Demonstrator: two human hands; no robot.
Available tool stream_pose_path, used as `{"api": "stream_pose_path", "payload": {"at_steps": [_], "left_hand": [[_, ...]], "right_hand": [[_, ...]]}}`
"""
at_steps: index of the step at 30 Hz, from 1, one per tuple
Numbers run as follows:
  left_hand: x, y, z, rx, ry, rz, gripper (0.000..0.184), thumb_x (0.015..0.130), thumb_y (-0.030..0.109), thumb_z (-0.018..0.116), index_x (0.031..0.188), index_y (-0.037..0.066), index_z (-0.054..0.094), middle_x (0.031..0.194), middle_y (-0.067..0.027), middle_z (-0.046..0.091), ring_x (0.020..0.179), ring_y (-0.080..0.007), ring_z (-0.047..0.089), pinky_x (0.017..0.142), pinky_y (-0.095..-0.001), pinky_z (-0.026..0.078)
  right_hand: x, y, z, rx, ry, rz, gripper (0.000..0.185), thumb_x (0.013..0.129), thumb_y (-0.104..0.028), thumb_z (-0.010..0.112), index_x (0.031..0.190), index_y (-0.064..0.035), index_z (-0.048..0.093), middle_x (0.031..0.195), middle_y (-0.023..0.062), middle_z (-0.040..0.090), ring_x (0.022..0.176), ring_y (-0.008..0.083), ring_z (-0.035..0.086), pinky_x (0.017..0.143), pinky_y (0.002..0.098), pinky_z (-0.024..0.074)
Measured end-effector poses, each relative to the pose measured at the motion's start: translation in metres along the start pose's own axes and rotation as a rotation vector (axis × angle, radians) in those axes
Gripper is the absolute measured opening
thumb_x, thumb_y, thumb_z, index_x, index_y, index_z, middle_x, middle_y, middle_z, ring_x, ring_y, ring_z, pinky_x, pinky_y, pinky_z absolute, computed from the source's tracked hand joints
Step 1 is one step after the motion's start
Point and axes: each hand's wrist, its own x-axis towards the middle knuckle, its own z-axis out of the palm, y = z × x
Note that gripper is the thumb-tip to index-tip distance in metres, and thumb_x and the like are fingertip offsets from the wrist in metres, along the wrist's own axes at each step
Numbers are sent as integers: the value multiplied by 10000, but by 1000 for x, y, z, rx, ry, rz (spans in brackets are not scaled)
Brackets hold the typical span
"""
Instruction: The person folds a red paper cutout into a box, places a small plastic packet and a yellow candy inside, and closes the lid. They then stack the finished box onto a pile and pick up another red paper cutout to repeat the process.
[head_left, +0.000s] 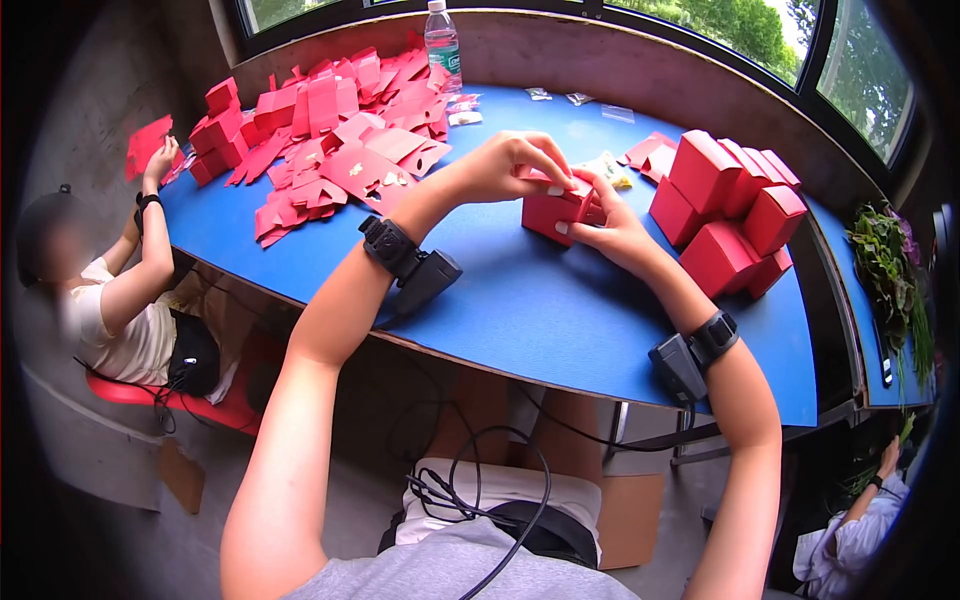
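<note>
A small red cardboard box (548,216) is held between my two hands above the blue table (480,300). My left hand (515,165) reaches over from the left, its fingers closed on the box's top edge. From the right, my right hand (615,225) grips the box's side, thumb on the front face and fingers near the top. Part of the box is hidden behind my fingers. Just beyond my right hand lies a small yellow-and-white packet (608,170).
Folded red boxes (722,258) are stacked at the right. Flat red card pieces (360,170) heap at the back left, beside a water bottle (442,50). A co-worker (130,290) at left holds red card. Another person (860,530) is at lower right, below some plants (890,270). Cables (480,480) cross my lap.
</note>
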Motion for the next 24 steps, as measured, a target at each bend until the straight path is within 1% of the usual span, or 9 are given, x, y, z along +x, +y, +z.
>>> {"api": "stream_pose_path", "payload": {"at_steps": [2, 5, 8, 11, 12, 15, 19, 21, 24], "left_hand": [[-1, 9, -7, 109, -111, -145, 158, 759, 122, 683, 913, 131, 720, 1093, -67, 577, 1021, -208, 525, 876, -342, 429], [-3, 1, -4, 264, -85, -1, 184, 755, 183, 694, 930, 133, 721, 1247, -115, 488, 1166, -271, 436, 978, -412, 353], [-4, -7, -4, -79, -234, -155, 241, 761, 195, 696, 993, 130, 704, 1371, -151, 383, 1293, -306, 322, 1054, -435, 265], [-5, -6, -7, -128, -310, -210, 294, 756, 175, 701, 1046, 131, 682, 1370, -153, 385, 1270, -295, 358, 1050, -396, 284], [-7, -10, -5, -58, -256, -78, 348, 756, 186, 695, 1101, 164, 655, 1254, -160, 487, 1136, -288, 491, 986, -390, 381], [-6, -13, 2, -219, -203, -167, 388, 725, 89, 710, 1106, 134, 652, 1229, -124, 507, 1133, -243, 484, 975, -347, 381], [-5, -4, -7, -100, -148, -118, 414, 710, 58, 710, 1114, 126, 647, 1111, -105, 576, 1018, -219, 544, 904, -335, 431], [-3, -3, -20, 18, -42, -71, 438, 695, 31, 716, 1120, 96, 637, 1114, -106, 588, 1019, -207, 557, 880, -328, 450], [18, 20, -23, -295, 209, -95, 464, 692, -23, 702, 1142, 8, 595, 1136, -107, 577, 1092, -200, 527, 933, -330, 443]], "right_hand": [[-1, -2, 0, -43, -4, -3, 713, 742, -152, 699, 1329, -86, 300, 1193, 137, 474, 1115, 212, 490, 932, 334, 424], [-2, -2, -1, -22, -22, 8, 724, 733, -152, 702, 1331, -93, 297, 1208, 144, 464, 1122, 218, 487, 936, 332, 421], [0, 7, -4, 4, -5, 20, 728, 723, -144, 699, 1330, -95, 300, 1222, 148, 452, 1129, 222, 483, 941, 333, 420], [0, 4, -4, -14, -15, 35, 742, 714, -140, 699, 1332, -91, 293, 1231, 151, 443, 1135, 225, 479, 947, 338, 418], [-1, 2, -4, -6, -16, 35, 759, 711, -130, 696, 1338, -77, 271, 1233, 153, 439, 1138, 225, 478, 949, 338, 417], [-1, -3, -2, 38, -8, 49, 836, 697, -119, 716, 1349, -24, 201, 1214, 165, 467, 1133, 225, 488, 956, 337, 412], [0, 15, -11, 70, -38, 23, 787, 732, -115, 728, 1326, -18, 221, 1191, 169, 514, 1163, 234, 473, 998, 355, 360], [3, 16, -7, -77, -80, 32, 751, 743, -126, 731, 1308, -8, 251, 1198, 177, 509, 1157, 239, 477, 1002, 360, 356], [3, 19, -7, -136, -41, 30, 653, 773, -156, 709, 1271, 9, 319, 1202, 192, 501, 1163, 253, 479, 1009, 348, 363]]}}
